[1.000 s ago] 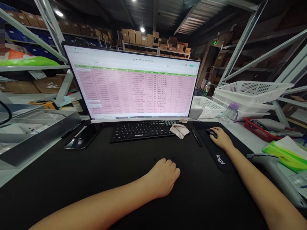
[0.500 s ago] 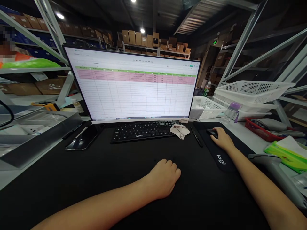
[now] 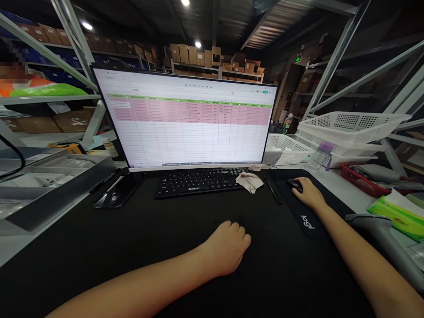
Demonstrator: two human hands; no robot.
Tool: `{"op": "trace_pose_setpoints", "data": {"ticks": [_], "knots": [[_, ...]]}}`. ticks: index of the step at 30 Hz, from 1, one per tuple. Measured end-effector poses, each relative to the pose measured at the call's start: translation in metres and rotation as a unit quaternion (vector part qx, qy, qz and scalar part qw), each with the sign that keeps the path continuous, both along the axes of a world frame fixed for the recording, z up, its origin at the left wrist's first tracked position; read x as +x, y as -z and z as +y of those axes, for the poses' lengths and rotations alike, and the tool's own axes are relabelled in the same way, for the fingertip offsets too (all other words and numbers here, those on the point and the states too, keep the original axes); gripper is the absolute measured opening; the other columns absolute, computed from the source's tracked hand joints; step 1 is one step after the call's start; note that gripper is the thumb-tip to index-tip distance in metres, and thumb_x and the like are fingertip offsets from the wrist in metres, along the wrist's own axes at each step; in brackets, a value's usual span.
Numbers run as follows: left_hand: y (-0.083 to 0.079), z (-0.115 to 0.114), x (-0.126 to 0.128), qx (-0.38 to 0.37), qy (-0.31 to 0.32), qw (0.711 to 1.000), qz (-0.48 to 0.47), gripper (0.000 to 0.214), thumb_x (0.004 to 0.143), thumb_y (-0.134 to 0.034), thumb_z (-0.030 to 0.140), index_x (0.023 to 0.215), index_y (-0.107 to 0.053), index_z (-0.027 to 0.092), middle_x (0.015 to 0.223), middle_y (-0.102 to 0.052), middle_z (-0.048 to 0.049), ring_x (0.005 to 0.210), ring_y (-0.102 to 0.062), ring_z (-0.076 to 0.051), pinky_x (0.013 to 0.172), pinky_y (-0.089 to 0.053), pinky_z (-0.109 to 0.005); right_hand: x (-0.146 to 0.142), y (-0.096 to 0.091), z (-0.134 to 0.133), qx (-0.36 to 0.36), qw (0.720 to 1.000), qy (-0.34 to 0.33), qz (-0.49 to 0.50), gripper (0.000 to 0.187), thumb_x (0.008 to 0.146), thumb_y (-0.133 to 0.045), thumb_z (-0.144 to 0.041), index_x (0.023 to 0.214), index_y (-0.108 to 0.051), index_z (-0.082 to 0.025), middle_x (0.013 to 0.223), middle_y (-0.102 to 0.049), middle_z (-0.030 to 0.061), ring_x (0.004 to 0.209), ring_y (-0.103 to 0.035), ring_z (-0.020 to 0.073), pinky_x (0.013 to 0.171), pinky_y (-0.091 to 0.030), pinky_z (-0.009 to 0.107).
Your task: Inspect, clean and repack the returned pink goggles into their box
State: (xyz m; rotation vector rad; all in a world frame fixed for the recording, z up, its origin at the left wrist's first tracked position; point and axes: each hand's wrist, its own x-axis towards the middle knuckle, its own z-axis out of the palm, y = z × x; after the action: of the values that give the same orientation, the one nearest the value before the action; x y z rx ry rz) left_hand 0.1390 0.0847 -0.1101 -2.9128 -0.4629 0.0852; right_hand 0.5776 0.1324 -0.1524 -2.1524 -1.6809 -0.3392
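Observation:
My right hand (image 3: 308, 192) is closed over a black computer mouse (image 3: 296, 186) on the dark mouse pad (image 3: 306, 222). In a loose fist, my left hand (image 3: 228, 247) rests on the black desk mat (image 3: 159, 238), its fingers curled under and nothing showing in them. Beyond it lies a black keyboard (image 3: 195, 182), with a crumpled pale cloth or tissue (image 3: 250, 182) at its right end. The monitor (image 3: 192, 137) behind shows a spreadsheet with a green header and several pink rows. A slim black pen-like tool (image 3: 273, 190) lies between keyboard and mouse pad.
A phone (image 3: 115, 194) and grey trays (image 3: 66, 192) are on the left. To the right are white baskets (image 3: 351, 126), a red basket (image 3: 361, 182), a green tissue pack (image 3: 397, 216) and a grey handheld scanner (image 3: 380, 225). Another person (image 3: 16, 75) is at far left.
On the screen, the pink block has grown to more rows. The view has shifted slightly; both hands stay in place, the right one still on the mouse.

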Motion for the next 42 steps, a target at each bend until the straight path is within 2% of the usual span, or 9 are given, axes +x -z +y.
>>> {"op": "trace_pose_setpoints", "data": {"ticks": [14, 26, 36, 42], "knots": [[0.0044, 0.0002, 0.0, 0.01, 0.004, 1.0, -0.007, 0.018, 0.094, -0.052, 0.033, 0.099, -0.058, 0.016, 0.091, -0.061, -0.0071, 0.079, -0.057, -0.023, 0.066, -0.04, -0.037, 0.0001, -0.0007, -0.0005, -0.006, 1.0, -0.005, 0.002, 0.045, 0.087, -0.053, -0.041, 0.127, -0.058, -0.022, 0.131, -0.059, 0.0102, 0.116, -0.062, 0.0285, 0.097, -0.053, 0.042], [-0.0016, 0.0, -0.0002, -0.002, -0.006, 1.0, 0.006, 0.019, 0.095, -0.052, 0.032, 0.101, -0.059, 0.016, 0.093, -0.062, -0.0069, 0.082, -0.059, -0.023, 0.068, -0.042, -0.038, 0.0013, 0.0012, -0.0001, 0.008, 1.0, -0.027, 0.006, 0.044, 0.088, -0.052, -0.042, 0.125, -0.056, -0.021, 0.128, -0.06, 0.0124, 0.115, -0.063, 0.0296, 0.097, -0.053, 0.043], [0.0007, -0.0002, -0.0017, 0.009, 0.0, 1.0, -0.01, 0.02, 0.095, -0.054, 0.035, 0.101, -0.059, 0.016, 0.092, -0.063, -0.0074, 0.081, -0.059, -0.023, 0.069, -0.043, -0.038, 0.0008, 0.0019, -0.001, 0.008, 0.999, -0.043, 0.008, 0.045, 0.087, -0.055, -0.043, 0.129, -0.055, -0.024, 0.132, -0.059, 0.0106, 0.116, -0.063, 0.0282, 0.096, -0.054, 0.04], [-0.0031, 0.0054, -0.0028, -0.008, -0.037, 0.999, -0.024, 0.016, 0.094, -0.054, 0.031, 0.099, -0.058, 0.017, 0.094, -0.064, -0.0074, 0.083, -0.061, -0.023, 0.071, -0.046, -0.037, 0.0028, 0.0046, 0.0002, 0.001, 0.999, -0.038, 0.011, 0.047, 0.085, -0.054, -0.04, 0.13, -0.055, -0.023, 0.135, -0.058, 0.0105, 0.115, -0.064, 0.0284, 0.094, -0.055, 0.041]]}}
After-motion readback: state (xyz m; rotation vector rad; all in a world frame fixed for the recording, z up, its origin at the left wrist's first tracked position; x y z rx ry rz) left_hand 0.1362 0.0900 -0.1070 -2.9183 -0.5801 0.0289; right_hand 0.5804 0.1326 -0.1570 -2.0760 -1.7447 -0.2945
